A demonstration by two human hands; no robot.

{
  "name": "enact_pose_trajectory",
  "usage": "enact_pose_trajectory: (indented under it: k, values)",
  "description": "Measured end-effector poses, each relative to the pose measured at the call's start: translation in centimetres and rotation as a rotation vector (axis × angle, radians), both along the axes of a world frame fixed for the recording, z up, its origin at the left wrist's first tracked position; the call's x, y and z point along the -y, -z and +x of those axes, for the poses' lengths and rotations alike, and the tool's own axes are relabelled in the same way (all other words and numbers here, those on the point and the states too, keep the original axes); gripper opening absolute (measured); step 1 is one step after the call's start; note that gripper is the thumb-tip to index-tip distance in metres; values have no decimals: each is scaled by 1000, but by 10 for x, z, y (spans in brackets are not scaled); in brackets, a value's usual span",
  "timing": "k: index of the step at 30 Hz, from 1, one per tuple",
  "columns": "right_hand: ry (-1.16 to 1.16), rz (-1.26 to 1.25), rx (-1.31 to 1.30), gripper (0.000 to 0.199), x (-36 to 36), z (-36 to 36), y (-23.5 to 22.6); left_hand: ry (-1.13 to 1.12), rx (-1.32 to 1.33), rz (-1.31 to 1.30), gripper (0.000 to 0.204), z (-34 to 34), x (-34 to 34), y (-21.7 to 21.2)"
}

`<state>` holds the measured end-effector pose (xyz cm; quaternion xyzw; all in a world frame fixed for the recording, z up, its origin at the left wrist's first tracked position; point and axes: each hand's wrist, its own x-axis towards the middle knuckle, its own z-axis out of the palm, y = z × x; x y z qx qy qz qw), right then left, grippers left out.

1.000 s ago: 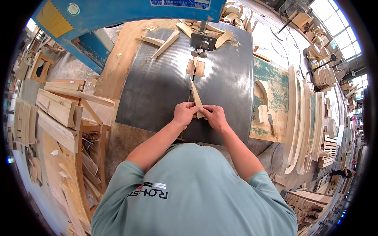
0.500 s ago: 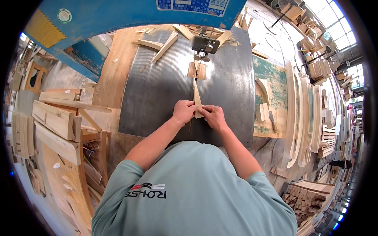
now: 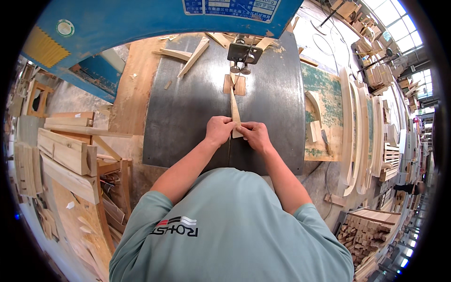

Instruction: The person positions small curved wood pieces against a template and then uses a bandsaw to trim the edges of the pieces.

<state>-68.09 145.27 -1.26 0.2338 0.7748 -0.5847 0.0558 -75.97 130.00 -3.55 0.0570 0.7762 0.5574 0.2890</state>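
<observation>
Both my hands pinch the near end of a narrow, tapering wooden piece [image 3: 235,112] that lies on the dark metal saw table [image 3: 188,113]. My left hand [image 3: 220,130] grips it from the left side, fingers closed. On the right edge, my right hand [image 3: 255,136] is closed on the same piece, its fingertips close to the left ones. The piece's thin tip points away from me and reaches the wooden insert [image 3: 240,85] around the band saw blade. Above the insert sits the black blade guide [image 3: 244,53] with its round rollers.
The blue saw frame [image 3: 141,21] arches over the far side. Wooden offcuts [image 3: 193,57] lie at the table's back. At right, a board holds a curved wooden piece [image 3: 314,104] and a chisel-like tool [image 3: 325,141]. Stacked timber [image 3: 63,148] stands at left, long curved parts [image 3: 350,136] at right.
My hands and the wooden piece have moved slightly away from me, toward the blade. The view has shifted a little; both hands keep their grip.
</observation>
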Motion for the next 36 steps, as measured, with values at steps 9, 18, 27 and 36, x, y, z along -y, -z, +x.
enact_pose_trajectory:
  k: [9,18,27,36]
  values:
    - [-24,76,51,25,-1,-9,-3,11,-227,-108,28,-2,1,-17]
    - [-69,163,58,28,-1,-15,-8,-34,-195,-119,33,-3,0,-15]
    - [-88,148,120,31,-3,-21,-3,-45,-110,-97,27,-10,-2,6]
    - [-66,74,86,30,-2,-19,0,-14,-20,-51,23,-12,2,2]
